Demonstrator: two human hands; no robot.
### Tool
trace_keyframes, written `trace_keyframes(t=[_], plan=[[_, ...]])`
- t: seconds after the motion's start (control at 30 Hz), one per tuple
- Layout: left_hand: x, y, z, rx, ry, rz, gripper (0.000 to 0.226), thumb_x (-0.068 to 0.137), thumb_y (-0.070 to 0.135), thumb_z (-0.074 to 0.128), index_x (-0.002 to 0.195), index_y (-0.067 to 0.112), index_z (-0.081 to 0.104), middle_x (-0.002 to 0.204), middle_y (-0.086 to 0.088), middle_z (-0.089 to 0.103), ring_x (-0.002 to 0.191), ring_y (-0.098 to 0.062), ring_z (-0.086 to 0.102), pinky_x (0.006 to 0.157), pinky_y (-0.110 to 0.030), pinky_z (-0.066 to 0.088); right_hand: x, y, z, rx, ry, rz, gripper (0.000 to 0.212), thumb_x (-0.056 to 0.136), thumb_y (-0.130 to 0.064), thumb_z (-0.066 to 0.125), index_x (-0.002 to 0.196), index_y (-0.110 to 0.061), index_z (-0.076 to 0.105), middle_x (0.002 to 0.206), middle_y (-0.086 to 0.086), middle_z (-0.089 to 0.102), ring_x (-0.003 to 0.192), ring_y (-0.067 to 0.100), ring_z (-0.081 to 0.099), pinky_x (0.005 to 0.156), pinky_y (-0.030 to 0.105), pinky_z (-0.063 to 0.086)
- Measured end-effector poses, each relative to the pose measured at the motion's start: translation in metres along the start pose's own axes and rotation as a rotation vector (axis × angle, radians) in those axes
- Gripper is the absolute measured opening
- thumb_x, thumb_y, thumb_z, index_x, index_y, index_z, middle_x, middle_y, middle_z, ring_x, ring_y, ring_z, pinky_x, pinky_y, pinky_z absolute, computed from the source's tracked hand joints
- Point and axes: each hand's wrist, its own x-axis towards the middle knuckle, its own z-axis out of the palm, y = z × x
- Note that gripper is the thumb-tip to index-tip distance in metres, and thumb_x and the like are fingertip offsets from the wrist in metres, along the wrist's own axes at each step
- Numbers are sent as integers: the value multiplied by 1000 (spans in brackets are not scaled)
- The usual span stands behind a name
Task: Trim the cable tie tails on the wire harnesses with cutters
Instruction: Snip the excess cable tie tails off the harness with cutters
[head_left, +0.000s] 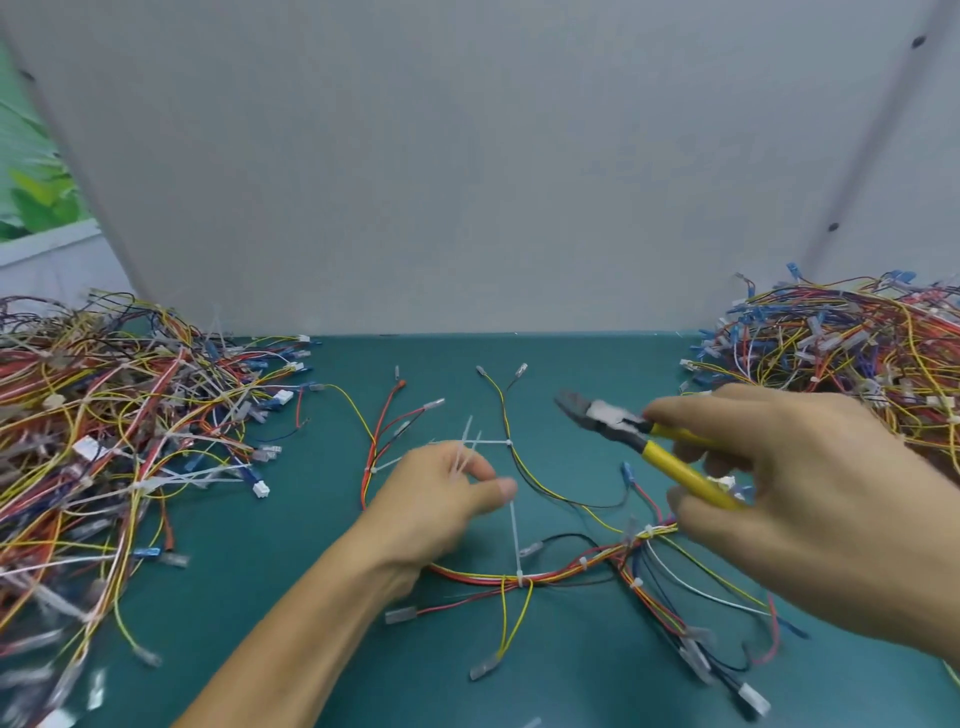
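Right-hand fingers are clenched round the yellow handles of the cutters. The right hand sits at about 3 o'clock in my feed, raised off the counter. The cutter nose points to 10 o'clock over bare green mat and touches nothing I can see. The blades are blurred (can't tell if they're parted or closed). There is a white wrap just behind the cutter head.

Left-hand fingers are curled, pinching a small bunch of white cable tie tails against the thumb. The tails stick out of the grip toward 12 o'clock. The left hand is at centre, with the forearm coming in from 7 o'clock.

The wire harness lies spread flat on the counter, around and between both hands. Its red/yellow/black trunk runs from under the left wrist toward 4 o'clock, and branches fan up to 12 o'clock with small terminals on the ends. I can read two untrimmed ties:
- The upper tie is on the yellow/black branch at 12 o'clock of the left thumb. Its tail runs to 9 o'clock, toward the left fingers.
- The lower tie is on the trunk at 6 o'clock of the thumb. Its tail stands up toward the thumb tip (contact or not, can't tell).

Further out, the left pile of harnesses sits at 9 o'clock, with many long white tails showing. The right pile sits at 2 o'clock, behind the right hand. A grey panel backs the counter at 12 o'clock.
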Motion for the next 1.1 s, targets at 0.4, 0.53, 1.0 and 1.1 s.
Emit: trace_keyframes(t=[0.4,0.53,1.0,1.1], plan=[[-6,-7,2,499,-257,86,18,77,33,73,64,23,66,37,11,40,38,-4,34,43,-20,24,8,38,54,-224,-552,-59,19,79,-24,43,95,-33,51,88,-5,56,89,19,55,68,35,49],[-5,-8,-1,414,-283,104,15,80,28,72,70,17,67,38,9,35,39,-5,27,41,-18,22,8,39,62,-148,-584,-136,20,76,-22,47,88,-37,53,79,-5,56,79,11,50,65,35,46],[-7,-9,-5,337,-351,111,15,77,32,74,71,19,68,44,10,34,47,-10,27,49,-26,19,6,29,73,-124,-623,-164,15,66,-20,40,81,-16,43,80,9,52,77,27,49,64,43,43],[-6,-10,-6,318,-375,124,15,74,34,73,71,20,69,51,7,37,54,-13,29,57,-30,21,6,31,72,-113,-624,-158,13,68,-21,44,80,-16,44,80,9,52,77,25,48,66,44,42]])
